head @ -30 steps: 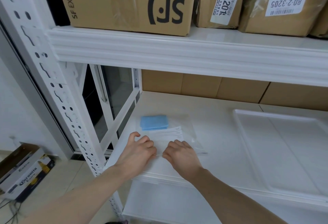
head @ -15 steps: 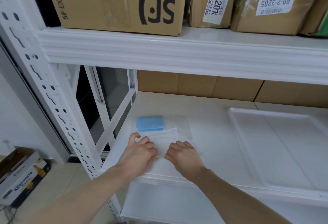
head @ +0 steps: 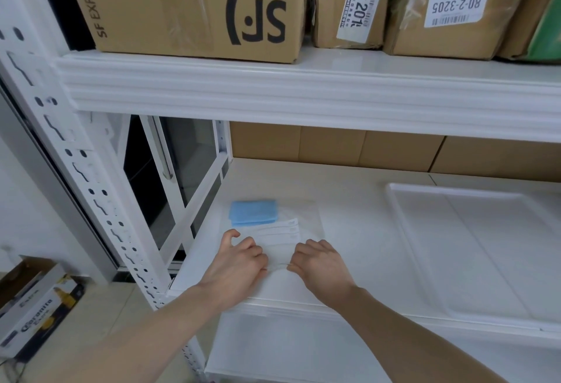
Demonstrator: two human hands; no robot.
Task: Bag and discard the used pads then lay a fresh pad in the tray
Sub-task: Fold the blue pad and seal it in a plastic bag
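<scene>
A clear zip bag (head: 303, 221) lies flat on the white shelf (head: 349, 200), with a folded blue pad (head: 253, 212) inside at its far left end. Several white strips (head: 279, 229) show through the plastic. My left hand (head: 239, 264) and my right hand (head: 321, 264) pinch the bag's near edge, fingertips a short gap apart. A large white tray (head: 400, 218) sits to the right on the same shelf, with nothing in it.
Brown cardboard boxes (head: 197, 3) fill the upper shelf, and more line the back wall. The perforated shelf post (head: 76, 170) stands at the left. A beer carton (head: 33, 306) is on the floor at lower left. A translucent bin (head: 288, 343) sits below the shelf.
My hands stay at the bag's near edge and have drawn slightly apart along it. The bag and tray have not moved; only the camera shifted a little.
</scene>
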